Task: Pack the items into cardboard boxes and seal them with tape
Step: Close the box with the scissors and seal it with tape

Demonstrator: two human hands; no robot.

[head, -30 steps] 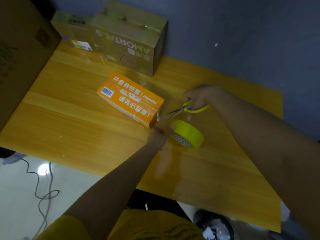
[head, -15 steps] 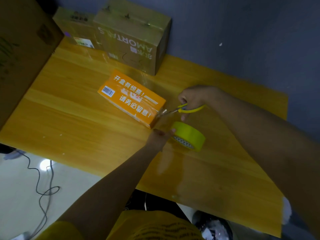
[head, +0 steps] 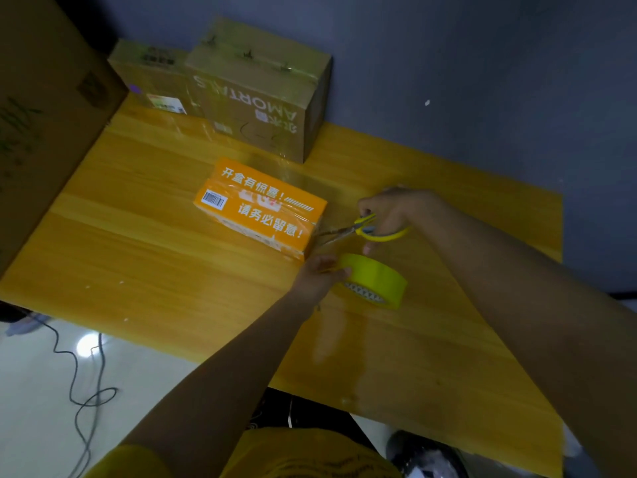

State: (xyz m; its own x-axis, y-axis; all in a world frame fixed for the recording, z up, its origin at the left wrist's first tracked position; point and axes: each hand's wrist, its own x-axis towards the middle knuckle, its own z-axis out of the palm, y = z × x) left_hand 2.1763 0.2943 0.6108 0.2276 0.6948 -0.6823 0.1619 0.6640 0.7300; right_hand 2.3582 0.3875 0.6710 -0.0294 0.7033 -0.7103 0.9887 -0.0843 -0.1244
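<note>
An orange box (head: 258,207) with white lettering and a barcode lies flat on the yellow wooden table (head: 144,270), clear tape over its top. My right hand (head: 393,210) grips yellow-handled scissors (head: 365,230); their blades point left, slightly apart, at the box's right end. My left hand (head: 319,276) holds a yellow tape roll (head: 374,281) just in front of that corner, thumb on the roll's edge. Whether a tape strip runs from the roll to the box is too faint to tell.
Two taped brown cardboard boxes stand at the table's back: a tall one (head: 258,94) and a lower one (head: 151,77) to its left. A big cardboard sheet (head: 44,115) leans along the left edge. A cable (head: 82,384) lies on the floor.
My right hand has brought the scissors leftward, so the blade tips now reach the orange box's right end. My left hand and the tape roll have barely shifted.
</note>
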